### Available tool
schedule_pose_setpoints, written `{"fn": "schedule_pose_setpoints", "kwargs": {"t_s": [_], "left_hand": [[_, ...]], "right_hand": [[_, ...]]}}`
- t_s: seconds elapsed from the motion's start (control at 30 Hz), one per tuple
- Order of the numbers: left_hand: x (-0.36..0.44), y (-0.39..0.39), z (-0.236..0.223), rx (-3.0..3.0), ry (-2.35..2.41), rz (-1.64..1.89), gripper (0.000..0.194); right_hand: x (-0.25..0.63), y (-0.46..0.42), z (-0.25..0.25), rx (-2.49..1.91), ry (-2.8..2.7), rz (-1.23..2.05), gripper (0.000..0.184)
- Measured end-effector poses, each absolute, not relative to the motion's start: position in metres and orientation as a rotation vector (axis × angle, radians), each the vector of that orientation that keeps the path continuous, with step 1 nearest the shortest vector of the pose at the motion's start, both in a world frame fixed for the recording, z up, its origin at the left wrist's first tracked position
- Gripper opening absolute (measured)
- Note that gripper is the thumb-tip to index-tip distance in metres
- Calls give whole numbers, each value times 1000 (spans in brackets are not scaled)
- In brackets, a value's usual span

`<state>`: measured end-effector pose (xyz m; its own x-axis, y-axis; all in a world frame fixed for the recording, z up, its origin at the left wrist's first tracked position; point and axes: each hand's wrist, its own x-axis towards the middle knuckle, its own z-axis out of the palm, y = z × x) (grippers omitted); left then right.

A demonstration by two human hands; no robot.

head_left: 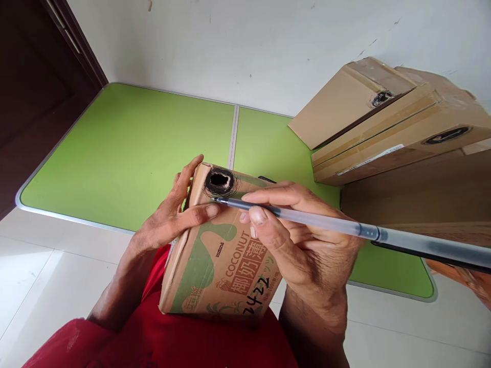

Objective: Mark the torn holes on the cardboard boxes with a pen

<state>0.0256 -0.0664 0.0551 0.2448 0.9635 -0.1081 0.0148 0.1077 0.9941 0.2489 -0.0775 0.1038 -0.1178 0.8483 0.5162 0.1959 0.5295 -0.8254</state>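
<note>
A brown and green cardboard box printed "COCONUT" rests tilted against the red clothing at my lap. My left hand grips its left edge, thumb on the front face and fingers behind. Between the thumb and fingers of my right hand is a pen with a clear barrel and a cap on its rear end. Its tip touches or nearly touches the box just below a ragged hole. Thick black ink and thin scribbled loops ring that hole. Handwritten black digits mark the box's lower right.
Several cardboard boxes stand at the right on the green folding table, two showing blackened holes. Behind the table is a white wall. A dark door frame stands at the left, and pale floor tiles lie below.
</note>
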Motion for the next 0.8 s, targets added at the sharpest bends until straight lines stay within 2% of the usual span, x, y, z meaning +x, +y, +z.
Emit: {"fn": "schedule_pose_setpoints", "kwargs": {"t_s": [0.13,0.53,0.8], "left_hand": [[27,-66,58,1227,1098,884,115],[27,-67,56,1232,1087,910,108],[26,-68,52,1212,1053,940,103]], "right_hand": [[252,-80,101,-933,-1596,733,14],[247,-82,98,-984,-1335,750,5],[243,-78,95,-961,-1294,684,7]]}}
